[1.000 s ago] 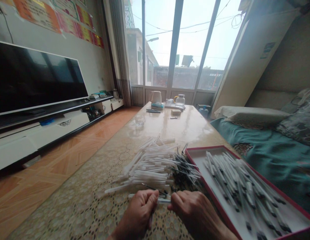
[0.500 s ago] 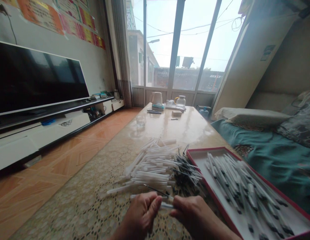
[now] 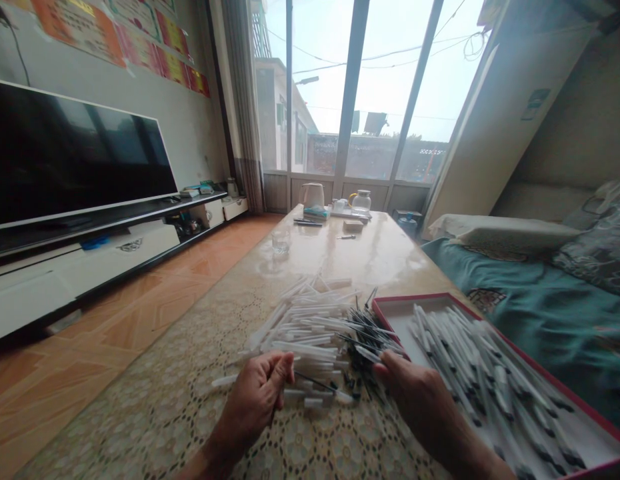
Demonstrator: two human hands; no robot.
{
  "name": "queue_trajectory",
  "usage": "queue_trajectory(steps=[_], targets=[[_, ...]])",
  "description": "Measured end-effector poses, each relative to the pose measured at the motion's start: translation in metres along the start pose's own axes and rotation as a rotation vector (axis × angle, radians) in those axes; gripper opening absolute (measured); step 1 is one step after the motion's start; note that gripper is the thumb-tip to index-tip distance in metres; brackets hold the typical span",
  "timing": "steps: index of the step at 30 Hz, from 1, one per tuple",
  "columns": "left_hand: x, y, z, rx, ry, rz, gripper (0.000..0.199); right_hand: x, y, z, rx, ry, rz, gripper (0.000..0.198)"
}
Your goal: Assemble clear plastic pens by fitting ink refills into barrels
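My left hand (image 3: 265, 387) is closed in a pinch over the near edge of the pile of white pen barrels (image 3: 307, 320). What its fingers hold is mostly hidden. Just right of its fingertips, a thin dark pen refill (image 3: 315, 381) with a pale end slants across the table; whether the hand touches it I cannot tell. My right hand (image 3: 410, 383) pinches a pale, clear pen piece (image 3: 369, 354) over the heap of dark refills (image 3: 367, 327). Several small black caps (image 3: 351, 383) and short white tubes (image 3: 313, 403) lie between my hands.
A red-edged tray (image 3: 415, 300) of pens (image 3: 490, 367) stands at the right. Farther along the table (image 3: 230, 320) are a drinking glass (image 3: 280, 241), a small box (image 3: 353, 225), a glass pot (image 3: 361, 201) and a jug (image 3: 313, 195). A sofa (image 3: 530, 293) flanks the table.
My hands have moved apart. The left has gone left and slightly up; the right has gone right and up towards the refill heap, with a clear pen piece in its fingers.
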State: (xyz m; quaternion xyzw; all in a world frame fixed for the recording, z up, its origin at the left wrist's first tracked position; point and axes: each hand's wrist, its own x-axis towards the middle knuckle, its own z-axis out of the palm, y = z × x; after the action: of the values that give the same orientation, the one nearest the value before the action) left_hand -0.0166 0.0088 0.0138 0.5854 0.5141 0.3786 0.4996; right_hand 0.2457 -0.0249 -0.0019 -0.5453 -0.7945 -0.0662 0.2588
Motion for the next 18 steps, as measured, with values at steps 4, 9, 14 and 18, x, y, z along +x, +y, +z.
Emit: queue_trajectory(steps=[4,9,14,18], targets=[[-0.002,-0.005,0.009,0.06,0.006,0.107,0.036,0.0,-0.006,0.002,0.081,-0.072,-0.002,0.036],[-0.005,-0.008,0.017,-0.043,0.067,0.136,0.046,0.0,-0.027,0.006,0.213,-0.109,0.067,0.024],[-0.012,-0.011,0.03,-0.323,-0.13,0.0,0.037,0.0,-0.045,0.015,0.328,-0.168,0.018,0.031],[-0.016,-0.019,0.043,-0.532,-0.292,-0.118,0.038,-0.003,-0.055,0.022,0.338,-0.228,0.014,0.029]])
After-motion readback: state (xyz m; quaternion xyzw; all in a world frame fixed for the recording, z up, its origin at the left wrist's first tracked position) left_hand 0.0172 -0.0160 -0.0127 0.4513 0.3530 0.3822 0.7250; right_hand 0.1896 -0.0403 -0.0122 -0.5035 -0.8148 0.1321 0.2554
